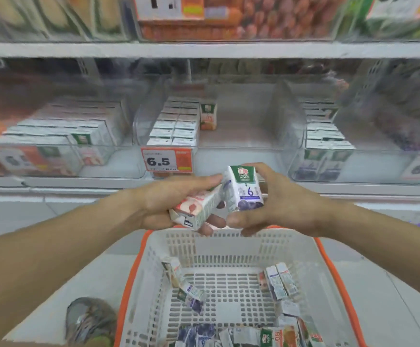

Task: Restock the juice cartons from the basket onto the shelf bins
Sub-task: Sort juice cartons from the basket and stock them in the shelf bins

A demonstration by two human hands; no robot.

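Here, above the far rim of the white slotted plastic basket with orange trim (pixel 231 249), the left hand (pixel 168 204) grips a tilted red-and-white juice carton (pixel 196 209), and the right hand (pixel 276 204) holds an upright purple-and-white juice carton (pixel 245 189), the two cartons touching. Ahead, the middle clear plastic shelf bin (pixel 241 126) has two carton rows at its left and open floor to the right. More cartons lie loose in the basket, too blurred to count.

A white shelf (pixel 204 50) carries clear bins (pixel 241 146) side by side: left (pixel 61 156) and right (pixel 329 156) rows of cartons, the middle one half filled. A white, orange-rimmed basket (pixel 229 249) holding loose cartons (pixel 281 281) stands on the pale floor (pixel 391 279).
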